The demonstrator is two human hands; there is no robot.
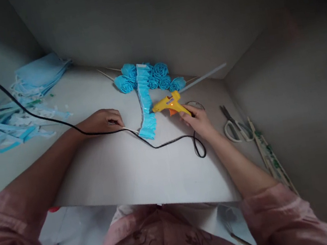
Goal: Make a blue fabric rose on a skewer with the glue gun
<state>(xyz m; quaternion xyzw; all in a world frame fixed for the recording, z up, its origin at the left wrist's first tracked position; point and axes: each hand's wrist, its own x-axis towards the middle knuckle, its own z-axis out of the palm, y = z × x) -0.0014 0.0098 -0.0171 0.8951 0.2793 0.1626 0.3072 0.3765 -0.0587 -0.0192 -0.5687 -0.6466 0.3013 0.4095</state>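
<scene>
Pale and smooth, the tabletop (129, 177) runs beneath both hands to a grey wall (141, 22) beyond them. Nearest the body, a black cord (171, 141) lies over the left wrist, dips below the gap between the hands and loops just under the right one.

The left hand (106, 121) pinches a thin pale stick (130, 130) between thumb and fingers; its far tip meets the near end of a pleated blue strip (146, 100). That strip lies just right of the left hand and left of the right hand, stretching away past both. The right hand (196, 120) is wrapped around the handle of a yellow glue gun (170, 103), nozzle at the strip's right edge; whether it touches, or the trigger is squeezed, I cannot tell.

For a neat bond, I would lay a thin, even line of glue along the strip's flat edge, hold the stick square to its end, keep fingertips off the hot nozzle and the cord slack.

Right of the right hand lie scissors (232, 124). Beyond both hands sit blue paper-like roses (160, 70); further left, past the left hand, are scraps (12, 130) and stacked blue masks (40, 71).
</scene>
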